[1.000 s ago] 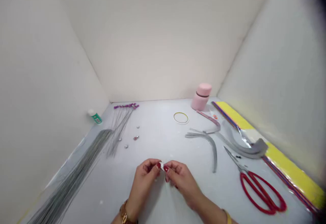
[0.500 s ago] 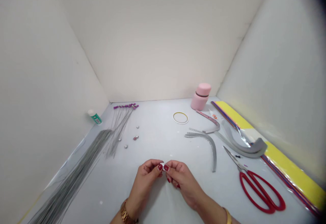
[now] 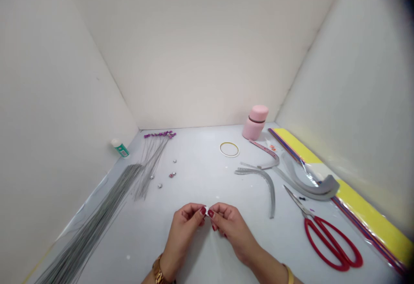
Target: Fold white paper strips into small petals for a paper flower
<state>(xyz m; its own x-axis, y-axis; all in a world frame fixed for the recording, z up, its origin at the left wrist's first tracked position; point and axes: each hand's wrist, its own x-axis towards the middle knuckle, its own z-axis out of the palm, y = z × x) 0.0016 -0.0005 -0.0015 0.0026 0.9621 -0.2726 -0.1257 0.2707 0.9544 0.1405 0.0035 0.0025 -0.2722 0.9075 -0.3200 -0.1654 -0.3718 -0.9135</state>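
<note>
Where white walls (image 3: 207,51) enclose the pale table (image 3: 200,180) left, right and far, I see the left hand (image 3: 185,227) and right hand (image 3: 232,229) pinching a tiny whitish piece (image 3: 207,210) together, near middle.

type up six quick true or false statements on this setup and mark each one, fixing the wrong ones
1. The left hand and the right hand pinch one small pale piece. True.
2. The scissors lie to the left of the left hand. False: the scissors lie to the right of the right hand.
3. The ring lies to the left of the bottle. True.
4. The lid is off the bottle. False: the lid is on the bottle.
5. The green tube is right next to the bottle. False: the green tube is across by the left wall.
6. A yellow sheet lies along the right wall. True.
</note>
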